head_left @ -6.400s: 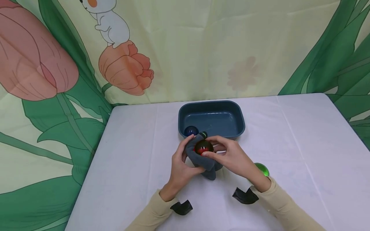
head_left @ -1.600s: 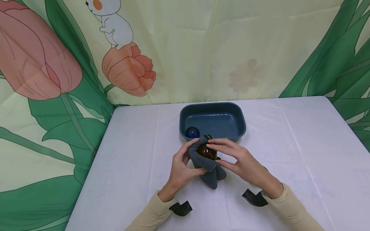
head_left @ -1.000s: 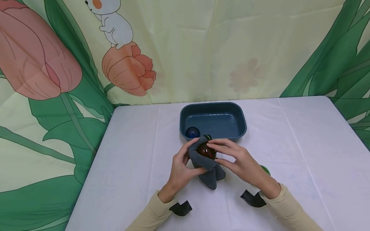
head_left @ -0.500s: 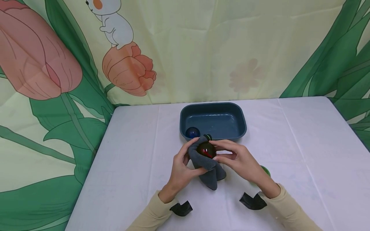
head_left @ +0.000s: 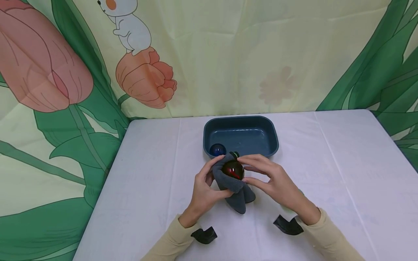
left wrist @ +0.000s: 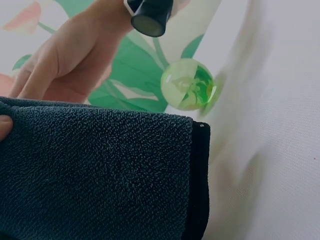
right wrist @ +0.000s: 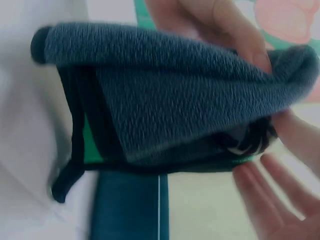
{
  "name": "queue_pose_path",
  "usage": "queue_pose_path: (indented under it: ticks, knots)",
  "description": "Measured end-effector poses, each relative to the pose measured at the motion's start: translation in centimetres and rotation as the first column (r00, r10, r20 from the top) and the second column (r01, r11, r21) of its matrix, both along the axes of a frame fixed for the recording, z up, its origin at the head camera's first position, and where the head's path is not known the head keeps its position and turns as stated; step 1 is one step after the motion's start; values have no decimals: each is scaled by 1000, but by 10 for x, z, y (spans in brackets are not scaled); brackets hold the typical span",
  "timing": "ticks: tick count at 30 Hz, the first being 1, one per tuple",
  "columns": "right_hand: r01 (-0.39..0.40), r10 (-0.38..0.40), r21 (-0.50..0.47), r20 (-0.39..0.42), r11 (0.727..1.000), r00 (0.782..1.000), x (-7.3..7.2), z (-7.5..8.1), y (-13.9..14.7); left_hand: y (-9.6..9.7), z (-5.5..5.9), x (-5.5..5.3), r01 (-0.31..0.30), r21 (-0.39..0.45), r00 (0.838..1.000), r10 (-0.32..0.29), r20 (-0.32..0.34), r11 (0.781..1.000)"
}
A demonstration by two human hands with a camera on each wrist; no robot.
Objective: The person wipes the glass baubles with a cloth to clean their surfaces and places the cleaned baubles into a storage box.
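Note:
In the head view my left hand (head_left: 207, 186) grips a dark grey-blue cloth (head_left: 240, 195), which cups a dark glass ball (head_left: 232, 169) with a red patch inside. The fingers and thumb of my right hand (head_left: 275, 177) pinch the ball at its right side. The left wrist view has the cloth (left wrist: 100, 170) hanging in front, hiding the ball. From the right wrist view, part of the dark ball (right wrist: 247, 139) peeks out below the cloth's fold (right wrist: 165, 100), at the right fingertips. A second ball, blue (head_left: 217, 149), lies in the tray's near left corner.
The dark blue rectangular tray (head_left: 243, 121) stands on the white-covered table (head_left: 156, 174), just beyond the hands. A clear green ball (left wrist: 187, 84) sits on the table by the right wrist, mostly hidden by it in the head view. A printed curtain (head_left: 222, 65) hangs behind.
The ball has turned within the cloth, its red patch shifting. My right fingers have loosened and re-pinched it several times, while my left hand keeps its grip on the cloth.

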State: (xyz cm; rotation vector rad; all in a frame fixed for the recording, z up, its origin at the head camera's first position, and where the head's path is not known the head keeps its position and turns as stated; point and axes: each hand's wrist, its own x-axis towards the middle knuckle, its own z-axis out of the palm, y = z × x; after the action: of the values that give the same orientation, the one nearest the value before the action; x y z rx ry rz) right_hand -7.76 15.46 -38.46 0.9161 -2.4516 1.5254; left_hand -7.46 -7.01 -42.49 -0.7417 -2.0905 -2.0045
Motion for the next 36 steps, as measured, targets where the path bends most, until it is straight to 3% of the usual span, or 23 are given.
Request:
queue_pose_path:
  ticks: [6, 9, 17, 28, 33, 36]
  knots:
    - [-13, 29, 83, -195, 996, 980, -1, 1, 2, 0, 0, 0, 4, 12, 1000, -5, 15, 1000]
    - [-45, 70, 103, -247, 994, 967, -2, -2, 1, -1, 0, 1, 13, 20, 1000, -13, 20, 1000]
    - [-50, 79, 125, -240, 991, 967, -1, -7, -2, -1, 2, 2, 9, 22, 999, -10, 35, 1000]
    - [-22, 62, 126, -317, 992, 947, 0, -7, -5, -2, 3, 3, 14, 5, 998, -14, 68, 1000]
    - [-15, 50, 118, -298, 993, 953, 1, -6, -6, -2, 2, 3, 13, 1, 998, -13, 64, 1000]
    - [-10, 35, 102, -249, 995, 968, 1, -6, -5, -2, 2, 3, 8, -9, 998, -8, 58, 1000]
